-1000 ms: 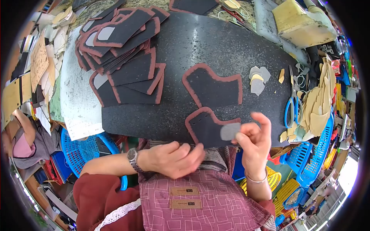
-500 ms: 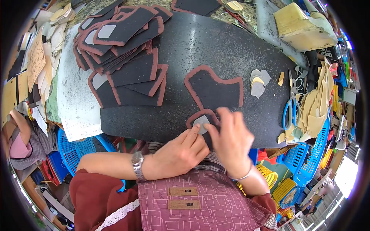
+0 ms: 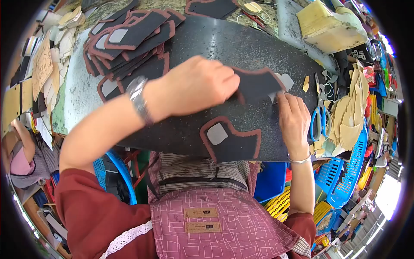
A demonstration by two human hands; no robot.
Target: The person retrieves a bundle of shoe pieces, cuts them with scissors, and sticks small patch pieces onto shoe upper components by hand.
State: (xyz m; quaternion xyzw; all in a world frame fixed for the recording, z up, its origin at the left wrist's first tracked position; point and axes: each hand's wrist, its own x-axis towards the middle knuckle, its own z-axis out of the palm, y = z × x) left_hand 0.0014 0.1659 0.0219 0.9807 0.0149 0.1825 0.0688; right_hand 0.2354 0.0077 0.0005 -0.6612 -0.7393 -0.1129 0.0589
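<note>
My left hand point(image 3: 196, 86), with a watch on the wrist, has its fingers closed at the left end of a dark shoe-upper-like panel point(image 3: 261, 84) with a reddish-brown border. To the right, my right hand point(image 3: 294, 118) pinches at a small grey patch point(image 3: 272, 98), partly hidden beside that panel. More pale patches point(image 3: 285, 81) lie just behind my right fingertips. At the near edge of the board, a second dark panel point(image 3: 239, 144) lies flat, bearing a grey patch point(image 3: 217, 134) at its upper left. Neither hand touches it.
A pile of dark bordered panels point(image 3: 138, 36) lies at the far left. Blue-handled scissors point(image 3: 319, 121) and a stack of beige pieces point(image 3: 350, 112) sit at the right. A yellowish block point(image 3: 330, 26) stands at the back right. Blue baskets point(image 3: 351, 172) are below the board.
Both hands have left the near panel, whose grey patch now lies uncovered. My left hand has moved up to the farther panel, which has shifted right; my right hand has moved right to the patches.
</note>
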